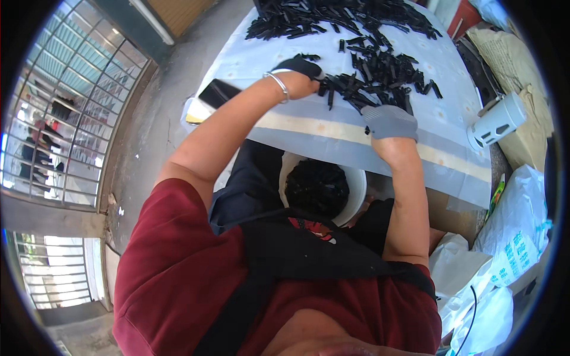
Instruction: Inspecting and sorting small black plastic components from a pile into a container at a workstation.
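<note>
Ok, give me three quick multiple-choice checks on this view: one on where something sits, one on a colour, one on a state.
1. Where is the white bowl?
A. on the table top
B. below the table edge, at the person's lap
C. on the floor by the window bars

2. What colour is the glove on the right hand?
A. grey
B. red
C. yellow

3. How is the bowl?
A. empty
B. upside down
C. holding black pieces

Answers: 1 B, it shows under the edge of the table, between the forearms. 2 A, the glove is grey, while the left hand wears a dark one. 3 C, black pieces fill it.
</note>
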A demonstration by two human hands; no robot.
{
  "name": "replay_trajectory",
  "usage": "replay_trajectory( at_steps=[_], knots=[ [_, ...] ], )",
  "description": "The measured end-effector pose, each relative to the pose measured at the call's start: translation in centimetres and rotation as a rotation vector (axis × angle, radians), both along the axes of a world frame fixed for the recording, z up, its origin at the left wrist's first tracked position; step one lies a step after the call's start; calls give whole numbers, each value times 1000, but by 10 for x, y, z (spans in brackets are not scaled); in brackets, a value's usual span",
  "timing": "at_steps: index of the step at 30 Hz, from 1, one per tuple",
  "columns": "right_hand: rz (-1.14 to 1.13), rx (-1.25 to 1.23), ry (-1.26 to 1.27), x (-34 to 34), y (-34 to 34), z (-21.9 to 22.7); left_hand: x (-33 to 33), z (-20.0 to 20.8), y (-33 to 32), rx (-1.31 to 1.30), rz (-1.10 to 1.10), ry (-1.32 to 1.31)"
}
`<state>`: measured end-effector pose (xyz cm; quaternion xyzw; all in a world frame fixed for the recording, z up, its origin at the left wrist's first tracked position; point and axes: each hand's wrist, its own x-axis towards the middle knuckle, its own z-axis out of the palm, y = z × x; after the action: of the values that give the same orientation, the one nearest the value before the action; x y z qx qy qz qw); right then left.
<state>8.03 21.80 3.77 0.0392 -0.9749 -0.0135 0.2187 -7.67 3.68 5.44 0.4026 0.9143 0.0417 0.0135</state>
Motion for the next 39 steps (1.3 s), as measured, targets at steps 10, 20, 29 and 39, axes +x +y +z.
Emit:
replay_trajectory(
  at_steps=[10,20,29,39],
  knots=[
    [-81,60,-196,1,-7,-7,42,-48,25,365,307,0],
    [20,-568,203,-20,26,-54,34,-55,3,384,327,27],
    [193,-525,139,2,-27,-26,46,-60,-35,774,201,156],
    [-37,-50,-69,12,-18,-17,63,-68,-27,589,69,181]
  ],
)
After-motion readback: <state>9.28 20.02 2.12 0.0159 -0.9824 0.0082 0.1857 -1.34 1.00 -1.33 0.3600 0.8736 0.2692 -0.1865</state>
